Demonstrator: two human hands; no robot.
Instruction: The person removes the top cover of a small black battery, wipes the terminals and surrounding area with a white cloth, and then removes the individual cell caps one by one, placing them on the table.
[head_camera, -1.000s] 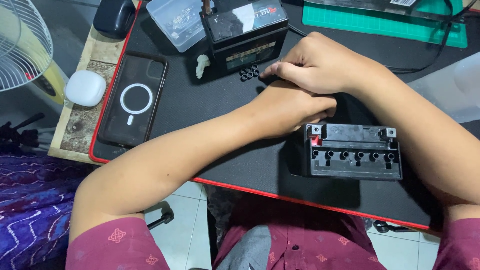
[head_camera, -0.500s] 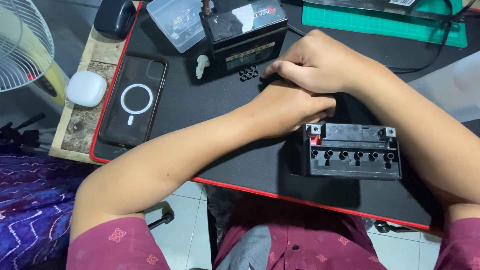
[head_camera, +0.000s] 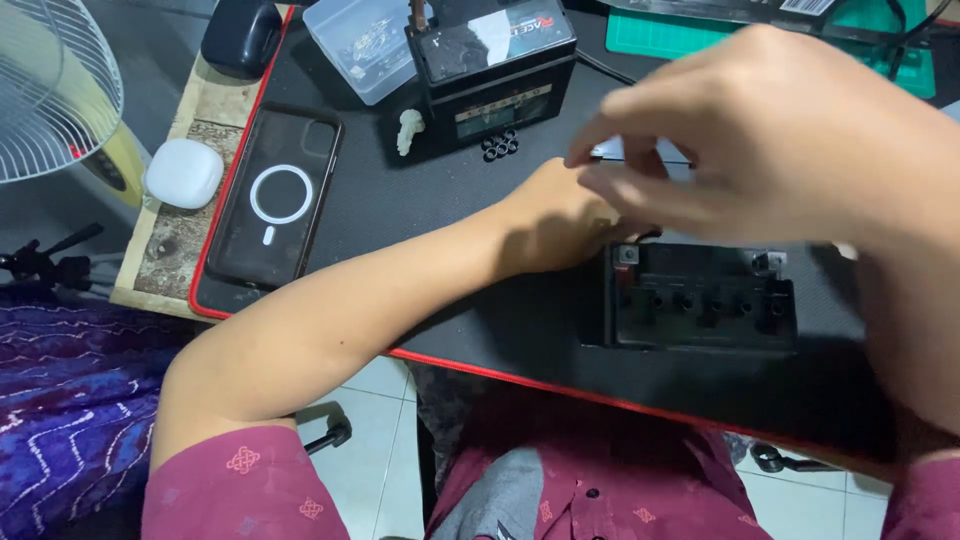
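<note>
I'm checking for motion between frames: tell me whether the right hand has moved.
Yes. The right hand has lifted toward the camera and now hovers blurred above the black battery, no longer resting on the left hand.

Clear plastic box (head_camera: 362, 45) seen at 11 o'clock. White-and-red label (head_camera: 505, 35) set atop black box (head_camera: 490, 75) at 12 o'clock. Phone (head_camera: 275, 195), dark screen, at 9 o'clock.

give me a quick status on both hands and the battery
Left hand rests on the mat at the battery's top-left corner. Right hand raised above it, blurred, fingers pinched; grip unclear. Small black caps lie loose beyond.
</note>
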